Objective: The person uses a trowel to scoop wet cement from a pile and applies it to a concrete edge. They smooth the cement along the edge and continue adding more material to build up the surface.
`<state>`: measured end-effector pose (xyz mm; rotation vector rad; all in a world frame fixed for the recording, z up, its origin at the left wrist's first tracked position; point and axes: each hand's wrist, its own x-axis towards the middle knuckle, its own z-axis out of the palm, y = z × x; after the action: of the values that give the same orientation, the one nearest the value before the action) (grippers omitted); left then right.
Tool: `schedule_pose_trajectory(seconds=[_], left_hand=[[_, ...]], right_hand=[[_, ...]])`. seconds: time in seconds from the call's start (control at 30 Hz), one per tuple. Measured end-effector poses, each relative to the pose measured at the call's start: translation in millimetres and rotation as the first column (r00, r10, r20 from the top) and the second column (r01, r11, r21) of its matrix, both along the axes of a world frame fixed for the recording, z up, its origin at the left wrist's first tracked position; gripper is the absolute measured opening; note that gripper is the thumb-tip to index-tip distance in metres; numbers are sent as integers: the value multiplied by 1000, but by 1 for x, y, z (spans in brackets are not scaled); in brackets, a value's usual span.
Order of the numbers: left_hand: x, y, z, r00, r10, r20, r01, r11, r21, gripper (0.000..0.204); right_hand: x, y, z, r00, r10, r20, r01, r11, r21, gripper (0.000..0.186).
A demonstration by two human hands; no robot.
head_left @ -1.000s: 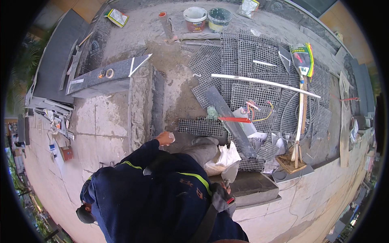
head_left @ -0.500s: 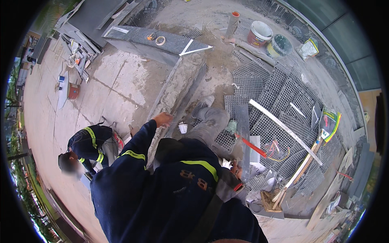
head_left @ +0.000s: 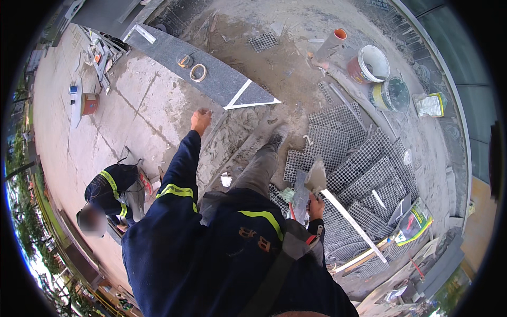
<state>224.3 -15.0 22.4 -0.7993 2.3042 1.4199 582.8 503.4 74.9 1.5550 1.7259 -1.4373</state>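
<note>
My right hand (head_left: 316,206) is closed around the handle of a trowel (head_left: 317,177), whose pointed, mortar-smeared blade rises ahead of the fist. Beside it stands a grey slab (head_left: 299,196). My left hand (head_left: 201,121) is held out over the left side of the low wall (head_left: 232,138), which is topped with rough mortar. Its fingers are loosely bent and seem to hold nothing. Farther ahead, a dark grey stone slab (head_left: 211,87) caps the wall. On the slab lie white strips (head_left: 238,95), a roll of tape (head_left: 198,73) and a small orange-and-grey tool (head_left: 185,61).
Black plastic grid panels (head_left: 364,164) lie stacked at the right, crossed by a long white strip (head_left: 354,224). Buckets (head_left: 368,64) and an upright pipe (head_left: 332,43) stand beyond. At the left, a co-worker (head_left: 113,190) crouches on the paving. A white cup (head_left: 226,179) sits near my leg.
I have moved forward along the wall, and the capped slab is closer. My left hand has moved forward from the mortar edge. The trowel in my right hand has come into clear view.
</note>
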Motion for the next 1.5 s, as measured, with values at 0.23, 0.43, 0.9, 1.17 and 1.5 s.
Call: schedule_pose_trajectory(seconds=[0.23,0.43,0.9,1.17,1.5], left_hand=[[-239,-47,-6,922,-177,-344,-103,745,-659,52],[-338,-79,-37,980,-185,68,167,604,-780,69],[-343,26,30,855,-259,-449,-165,686,-709,60],[-232,326,104,996,-42,82,-26,725,688,14],[-282,698,82,404,-906,-125,894,362,263,22]], right_hand=[[-133,97,40,991,130,-39,-125,986,110,34],[-169,127,58,988,122,97,-136,979,150,29],[-191,201,95,861,364,354,-477,819,319,57],[-234,288,20,987,-45,151,-10,937,348,56],[-274,441,-10,908,-390,154,385,921,61,62]])
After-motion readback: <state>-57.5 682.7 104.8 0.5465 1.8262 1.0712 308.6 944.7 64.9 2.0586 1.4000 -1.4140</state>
